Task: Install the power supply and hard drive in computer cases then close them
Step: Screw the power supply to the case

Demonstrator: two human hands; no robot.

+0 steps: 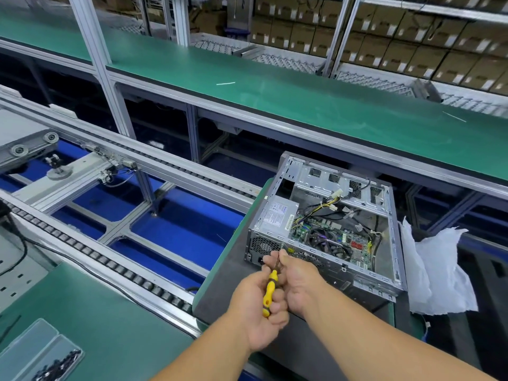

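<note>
An open grey computer case lies on a dark mat, its side panel off. Inside, the silver power supply sits in the near left corner beside the green motherboard and loose cables. My left hand grips the yellow and black handle of a screwdriver. The shaft points up at the case's rear panel, near the power supply's vent. My right hand pinches the shaft close to its tip, right against the case. No hard drive can be made out.
A clear plastic box of dark screws lies at the bottom left on the green bench. A roller conveyor runs diagonally on the left. White wrapping lies right of the case. A long green bench spans the back.
</note>
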